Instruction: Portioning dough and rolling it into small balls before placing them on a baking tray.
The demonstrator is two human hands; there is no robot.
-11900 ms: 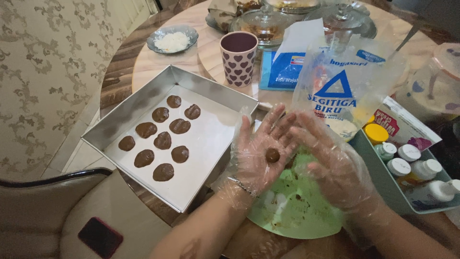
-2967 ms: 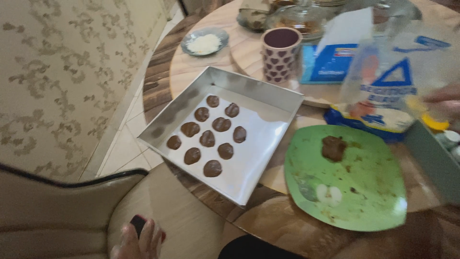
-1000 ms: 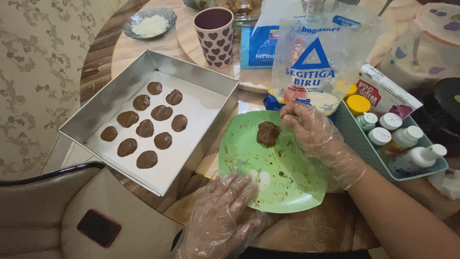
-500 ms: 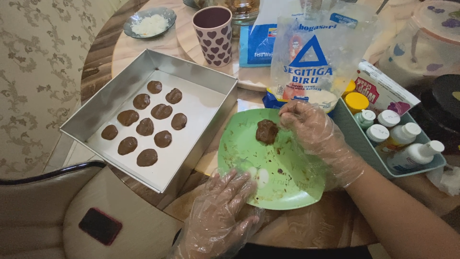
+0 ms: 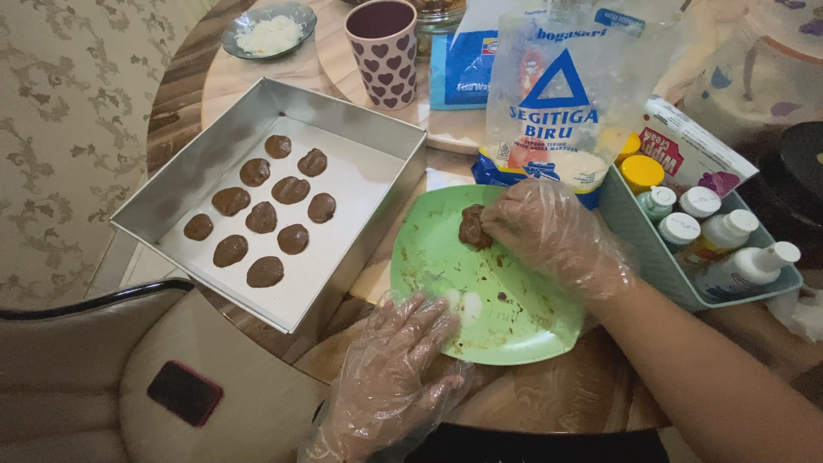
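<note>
The right hand (image 5: 549,231), in a thin clear plastic glove, curls its fingertips onto a brown dough lump (image 5: 472,226) that sits at the upper left of the green plate (image 5: 514,321); the fingers cover the lump's right side, so it is hard to say whether they pinch it or only press on it. The lump is a rough blob with no clear long axis. The left hand (image 5: 394,377), gloved too, lies flat and spread open, holding nothing, its fingertips on the plate's near rim beside two small pale pieces (image 5: 463,303) too blurred to identify. The plate rests on the round bench (image 5: 257,73). To its left lies a square metal tray (image 5: 214,163) with ten flattened brown dough pieces (image 5: 261,217) in slanting rows. Behind the plate stands a clear flour bag (image 5: 557,94), its top cut off by the frame, and a heart-patterned cup (image 5: 382,51). To the right, a pale tub (image 5: 651,257) holds small capped bottles (image 5: 699,219).
</note>
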